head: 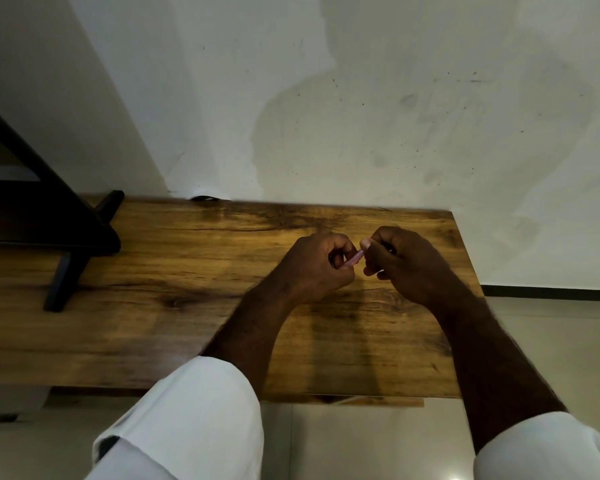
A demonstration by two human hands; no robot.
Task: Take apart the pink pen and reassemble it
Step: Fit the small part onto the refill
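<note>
The pink pen [354, 257] shows only as a short pink stretch between my two hands, above the right half of the wooden table [187, 271]. My left hand [312, 268] has its fingers curled round the pen's left part. My right hand [402, 261] pinches the pen's right end with thumb and fingertips. Most of the pen is hidden inside both fists, so I cannot tell whether it is in one piece or in parts.
A black stand [66, 237] with angled legs occupies the table's left rear. A white wall [361, 116] rises right behind the table. The table's right edge [471, 289] lies close to my right hand, with pale floor tiles beyond and below.
</note>
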